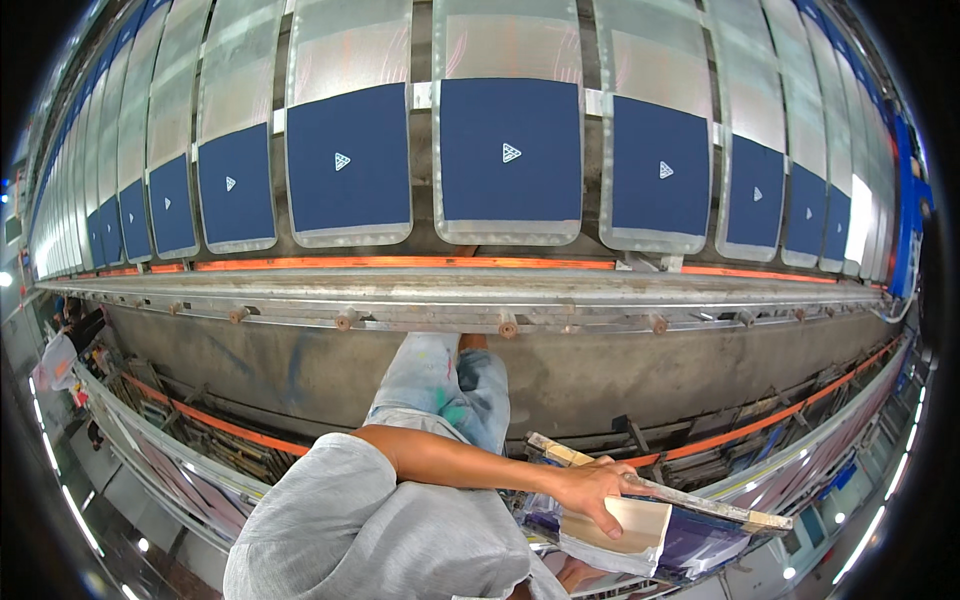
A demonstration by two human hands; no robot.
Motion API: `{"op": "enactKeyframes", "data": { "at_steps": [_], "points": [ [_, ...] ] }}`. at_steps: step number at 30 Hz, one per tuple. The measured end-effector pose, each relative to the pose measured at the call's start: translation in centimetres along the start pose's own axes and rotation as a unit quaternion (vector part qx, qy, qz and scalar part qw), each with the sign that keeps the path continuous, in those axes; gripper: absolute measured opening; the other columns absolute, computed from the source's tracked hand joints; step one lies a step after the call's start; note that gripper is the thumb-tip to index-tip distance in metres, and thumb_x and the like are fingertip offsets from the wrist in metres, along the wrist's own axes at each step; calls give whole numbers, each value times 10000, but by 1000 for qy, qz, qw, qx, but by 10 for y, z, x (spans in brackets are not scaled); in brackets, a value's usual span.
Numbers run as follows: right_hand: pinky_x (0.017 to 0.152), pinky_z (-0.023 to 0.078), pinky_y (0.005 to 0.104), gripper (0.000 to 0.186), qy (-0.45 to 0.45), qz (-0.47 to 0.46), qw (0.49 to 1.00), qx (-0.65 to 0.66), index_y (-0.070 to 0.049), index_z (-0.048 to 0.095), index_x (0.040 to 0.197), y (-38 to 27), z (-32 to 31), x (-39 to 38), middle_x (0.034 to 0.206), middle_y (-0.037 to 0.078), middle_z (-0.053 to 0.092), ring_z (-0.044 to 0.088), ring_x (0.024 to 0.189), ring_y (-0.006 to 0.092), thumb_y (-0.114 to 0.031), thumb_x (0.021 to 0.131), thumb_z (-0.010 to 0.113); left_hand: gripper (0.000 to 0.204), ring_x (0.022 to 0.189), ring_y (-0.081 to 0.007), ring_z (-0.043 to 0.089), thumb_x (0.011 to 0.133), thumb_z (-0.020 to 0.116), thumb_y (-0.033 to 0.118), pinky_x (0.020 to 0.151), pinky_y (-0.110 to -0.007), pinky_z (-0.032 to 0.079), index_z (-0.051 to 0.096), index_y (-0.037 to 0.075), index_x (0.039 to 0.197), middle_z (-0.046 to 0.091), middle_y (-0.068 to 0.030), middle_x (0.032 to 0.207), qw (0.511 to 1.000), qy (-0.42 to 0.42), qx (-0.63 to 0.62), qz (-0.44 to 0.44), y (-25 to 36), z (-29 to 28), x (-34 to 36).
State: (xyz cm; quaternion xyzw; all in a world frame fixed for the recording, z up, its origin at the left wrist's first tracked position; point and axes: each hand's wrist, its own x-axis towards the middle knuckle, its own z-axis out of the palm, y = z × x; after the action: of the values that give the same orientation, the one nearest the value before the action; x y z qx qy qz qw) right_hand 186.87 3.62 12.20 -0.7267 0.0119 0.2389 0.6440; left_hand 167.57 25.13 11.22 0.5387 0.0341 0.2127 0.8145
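My left arm reaches across my body to the right, and my left hand [597, 490] is closed on the long edge of a screen printing frame [700, 500]. Its thumb lies over a cream-coloured panel [625, 535] on the frame's inner side. The frame is tilted, with dark blue ink smeared on its mesh and worn, stained edges. Below it shows a bit of skin of my right hand [578, 575]; its fingers are hidden behind the frame.
A long row of printing boards bears dark blue fabric pieces [510, 150] with small white triangular prints. Before it runs a metal rail [430, 312] with round knobs and an orange strip [400, 262]. Behind me stands another rack with an orange bar [220, 420]. Another person [70, 335] is at the far left.
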Motion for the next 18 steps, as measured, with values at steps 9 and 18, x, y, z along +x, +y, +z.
{"op": "enactKeyframes", "data": {
  "at_steps": [9,18],
  "points": [
    [1253,266,543,923,1,22,999,-45,-93,281,1642,-12,40,25,1690,151,264,293,1529,375,-755,999,311,1051,1428,-435,341,758,781,628,1144,-502,245,402,165,1622,482,-321,1438,998,57,-36,-21,-16,-47,7],
    [1253,267,542,928,9,32,997,-75,-94,280,1643,-12,71,39,1692,149,261,292,1530,373,-760,997,305,1090,1460,-444,301,766,805,635,1167,-525,235,338,201,1651,552,-296,1395,994,75,-53,-63,-32,-76,7]
  ]
}}
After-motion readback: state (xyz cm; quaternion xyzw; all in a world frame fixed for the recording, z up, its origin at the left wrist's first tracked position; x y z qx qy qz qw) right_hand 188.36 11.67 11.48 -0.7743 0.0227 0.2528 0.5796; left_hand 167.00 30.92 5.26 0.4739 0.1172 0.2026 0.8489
